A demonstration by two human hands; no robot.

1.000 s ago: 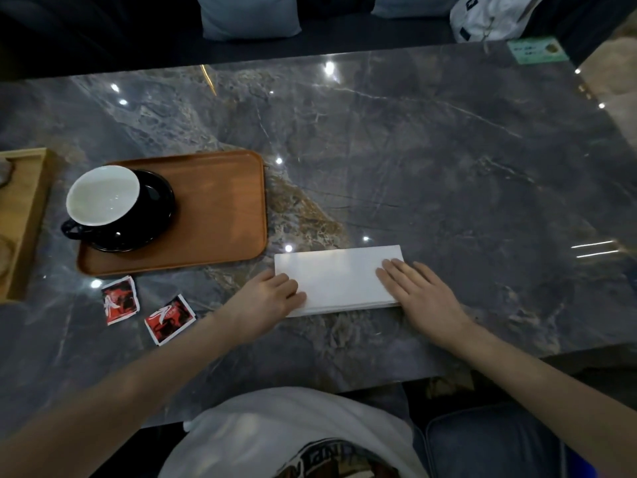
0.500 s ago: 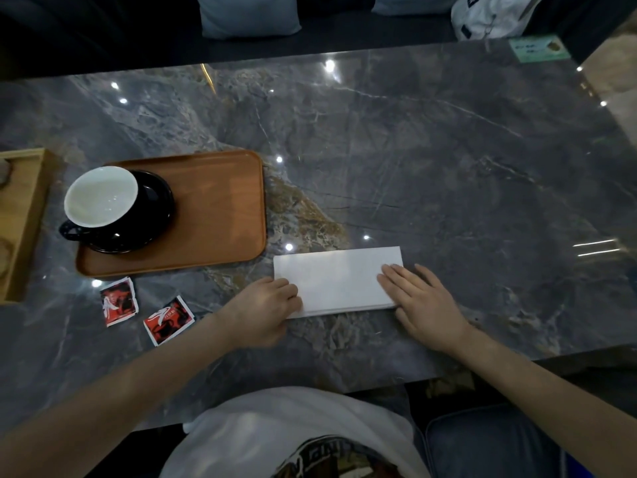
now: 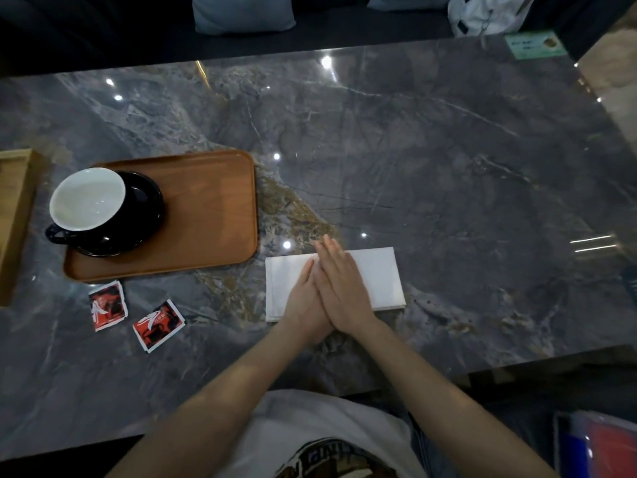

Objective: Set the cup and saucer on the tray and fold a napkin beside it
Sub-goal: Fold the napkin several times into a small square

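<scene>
A black cup with a white inside [image 3: 88, 200] stands on a black saucer [image 3: 144, 219] at the left end of the brown tray [image 3: 210, 215]. To the right of the tray a white folded napkin [image 3: 375, 277] lies flat on the marble table. My right hand [image 3: 341, 288] lies flat across the middle of the napkin with straight fingers. My left hand [image 3: 305, 301] lies flat beside and partly under it, also pressing the napkin. Both hands cover the napkin's centre.
Two red sachets [image 3: 107, 305] [image 3: 158, 325] lie in front of the tray. A light wooden box [image 3: 13, 219] stands at the left edge. The table's near edge runs just below my hands. A green card [image 3: 534, 46] sits at the far right corner.
Both hands have moved from the napkin's two ends to its middle, where they now overlap and press flat. The left hand's fingers went from curled to straight.
</scene>
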